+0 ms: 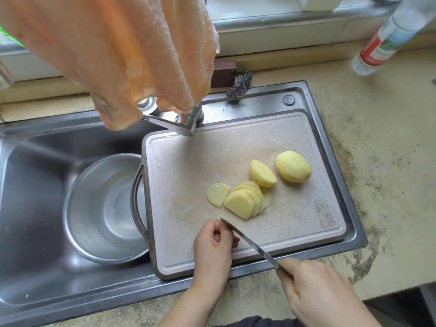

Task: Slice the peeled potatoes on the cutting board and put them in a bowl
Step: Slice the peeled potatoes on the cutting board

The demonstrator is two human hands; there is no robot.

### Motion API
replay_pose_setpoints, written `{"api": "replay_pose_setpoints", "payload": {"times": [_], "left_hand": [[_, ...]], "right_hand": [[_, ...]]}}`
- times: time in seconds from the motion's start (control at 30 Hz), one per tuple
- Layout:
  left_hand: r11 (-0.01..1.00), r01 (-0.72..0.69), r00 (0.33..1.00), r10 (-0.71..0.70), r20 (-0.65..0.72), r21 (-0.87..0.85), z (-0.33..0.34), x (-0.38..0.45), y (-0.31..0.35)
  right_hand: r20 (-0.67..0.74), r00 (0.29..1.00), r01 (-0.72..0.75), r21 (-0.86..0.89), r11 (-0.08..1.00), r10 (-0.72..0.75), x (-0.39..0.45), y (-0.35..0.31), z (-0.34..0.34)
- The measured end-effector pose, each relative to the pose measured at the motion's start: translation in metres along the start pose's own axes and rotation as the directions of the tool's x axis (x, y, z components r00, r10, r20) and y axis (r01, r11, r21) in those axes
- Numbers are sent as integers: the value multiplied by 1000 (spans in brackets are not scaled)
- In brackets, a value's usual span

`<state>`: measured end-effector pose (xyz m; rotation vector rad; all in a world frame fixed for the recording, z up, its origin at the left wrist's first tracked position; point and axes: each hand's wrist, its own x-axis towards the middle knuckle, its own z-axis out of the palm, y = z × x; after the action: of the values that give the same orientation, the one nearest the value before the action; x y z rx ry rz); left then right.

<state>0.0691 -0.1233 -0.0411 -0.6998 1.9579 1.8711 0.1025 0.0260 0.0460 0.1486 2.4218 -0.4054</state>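
A: Hands? Log them.
B: My right hand (316, 293) grips the knife (253, 245) handle at the board's near edge; the blade slants toward my left hand (213, 244), whose fingertips pinch at the tip.
A: Potatoes?
B: On the cutting board (295, 232): 1 whole peeled potato (293, 166) toward the far right corner, 1 half (262, 173) beside it, fanned slices (243, 200) mid-board.
A: Bowl?
B: Steel bowl (82, 208) in the sink (35, 232), against the board's left edge.
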Motion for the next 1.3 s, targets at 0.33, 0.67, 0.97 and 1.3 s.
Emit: {"api": "replay_pose_setpoints", "payload": {"times": [0.33, 0.67, 0.97, 1.3], "left_hand": [[1000, 10, 1000, -10, -10, 17, 0, 0, 0], [999, 35, 999, -35, -17, 0, 0, -1, 0], [999, 52, 997, -52, -59, 2, -2, 4, -2], [968, -69, 996, 81, -39, 243, -2, 17, 8]], "right_hand": [[-35, 999, -6, -35, 999, 5, 4, -7, 0], [-94, 994, 51, -113, 992, -61, 15, -10, 1], [-148, 977, 131, -137, 982, -151, 49, -28, 14], [-164, 979, 131, 61, 990, -120, 45, -7, 3]]}}
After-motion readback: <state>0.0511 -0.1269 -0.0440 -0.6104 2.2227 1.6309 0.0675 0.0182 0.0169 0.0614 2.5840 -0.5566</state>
